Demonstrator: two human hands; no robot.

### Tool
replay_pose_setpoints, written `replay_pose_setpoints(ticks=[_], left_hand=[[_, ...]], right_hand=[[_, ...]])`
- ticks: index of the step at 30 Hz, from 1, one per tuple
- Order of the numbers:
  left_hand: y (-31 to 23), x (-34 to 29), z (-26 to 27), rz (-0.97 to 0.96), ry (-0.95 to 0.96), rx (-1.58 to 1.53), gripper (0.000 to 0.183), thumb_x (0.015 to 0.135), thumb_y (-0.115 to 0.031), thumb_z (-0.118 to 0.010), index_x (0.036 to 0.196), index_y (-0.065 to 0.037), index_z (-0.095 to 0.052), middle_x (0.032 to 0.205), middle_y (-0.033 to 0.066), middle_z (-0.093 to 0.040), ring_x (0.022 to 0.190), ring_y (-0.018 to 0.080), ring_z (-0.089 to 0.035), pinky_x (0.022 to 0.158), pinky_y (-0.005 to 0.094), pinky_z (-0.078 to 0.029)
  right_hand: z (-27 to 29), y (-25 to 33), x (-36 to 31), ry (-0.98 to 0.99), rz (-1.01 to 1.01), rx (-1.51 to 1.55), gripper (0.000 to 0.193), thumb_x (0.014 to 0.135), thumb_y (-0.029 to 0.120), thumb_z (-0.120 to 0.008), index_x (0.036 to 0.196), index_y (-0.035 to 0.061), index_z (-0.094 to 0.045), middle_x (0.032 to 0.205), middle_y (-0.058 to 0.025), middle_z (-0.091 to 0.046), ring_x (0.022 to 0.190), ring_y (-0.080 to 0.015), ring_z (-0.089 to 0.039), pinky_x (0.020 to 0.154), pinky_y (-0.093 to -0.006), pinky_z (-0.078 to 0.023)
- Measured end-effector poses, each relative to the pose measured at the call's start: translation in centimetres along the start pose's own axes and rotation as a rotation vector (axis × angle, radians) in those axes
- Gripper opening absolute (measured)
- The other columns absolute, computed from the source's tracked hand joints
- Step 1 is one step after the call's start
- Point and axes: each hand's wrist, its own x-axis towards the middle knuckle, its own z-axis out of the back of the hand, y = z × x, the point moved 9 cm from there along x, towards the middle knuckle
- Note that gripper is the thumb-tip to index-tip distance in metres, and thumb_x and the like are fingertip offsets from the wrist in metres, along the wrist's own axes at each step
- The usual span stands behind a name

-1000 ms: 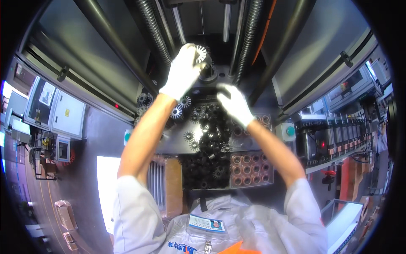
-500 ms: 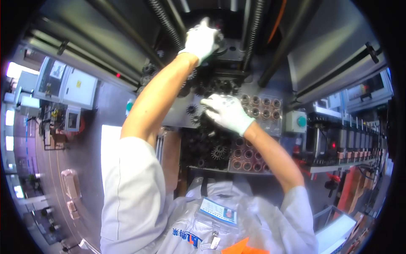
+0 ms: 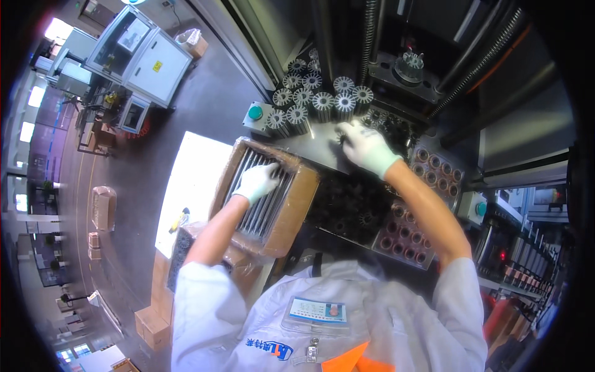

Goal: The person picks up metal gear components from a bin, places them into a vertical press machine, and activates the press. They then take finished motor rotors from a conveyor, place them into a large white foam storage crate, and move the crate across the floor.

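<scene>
Over the cardboard box (image 3: 299, 208): our left hand (image 3: 257, 181), white-gloved, fingers bent down onto the rods.
Left grip: partly curled; we cannot tell whether it has hold of a rod.
Metal rods (image 3: 253, 218): inside the box, side by side, partly covered by our left hand.
Right hand (image 3: 367, 147): white-gloved, beyond the box and to its right.
Right grip: fingers bent, a small dark piece (image 3: 341, 137) at their tips; we cannot tell whether they pinch it.
Toothed cylinders (image 3: 323, 106): standing in a group beyond the box.
Black toothed pieces (image 3: 352, 201): heaped to the right of the box.
Copper-coloured rings (image 3: 405, 233): in rows, farther right of the box than the black heap.
Green button (image 3: 255, 112): just beyond the box's far edge.
White board (image 3: 195, 167): left of the box.
</scene>
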Motion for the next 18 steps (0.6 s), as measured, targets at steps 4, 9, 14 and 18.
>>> replay_pose_setpoints(ticks=[4,9,14,18], left_hand=[[0.6,2.9,-3.6,-0.085,-0.052,0.186,0.032,0.081,-0.033,-0.066,0.090,-0.003,-0.070,0.093,0.0222,-0.072,0.088,0.0387,-0.070,0.080,0.0501,-0.053],[2.0,0.7,-1.6,-0.255,-0.176,0.163,0.049,0.079,-0.024,-0.074,0.117,-0.001,-0.055,0.107,0.0246,-0.065,0.091,0.0407,-0.066,0.079,0.0494,-0.053],[6.6,-3.4,-3.3,0.173,-0.130,-0.636,0.045,0.083,-0.019,-0.074,0.122,-0.003,-0.059,0.105,0.0160,-0.071,0.095,0.0271,-0.069,0.086,0.0384,-0.055],[10.4,-9.3,-9.5,0.193,0.333,-0.601,0.040,0.087,-0.018,-0.073,0.121,0.002,-0.065,0.110,0.0150,-0.072,0.103,0.0226,-0.066,0.095,0.0359,-0.050]], right_hand=[[4.0,-0.6,-2.6,-0.025,-0.139,0.302,0.038,0.087,0.009,-0.056,0.124,0.0100,-0.066,0.101,-0.0180,-0.062,0.101,-0.0345,-0.061,0.090,-0.0415,-0.050],[11.2,-3.5,-4.4,-0.263,-0.161,0.429,0.020,0.088,0.010,-0.072,0.107,0.0018,-0.072,0.098,-0.0058,-0.066,0.090,-0.0148,-0.066,0.081,-0.0305,-0.054],[19.5,-9.6,-1.7,-0.644,-0.375,0.712,0.026,0.093,0.006,-0.066,0.117,-0.0032,-0.068,0.086,-0.0022,-0.069,0.074,-0.0069,-0.062,0.068,-0.0226,-0.051],[21.1,-12.3,1.9,-0.730,-0.430,0.517,0.036,0.088,0.003,-0.062,0.124,0.0007,-0.068,0.083,-0.0034,-0.070,0.068,-0.0083,-0.063,0.064,-0.0246,-0.051]])
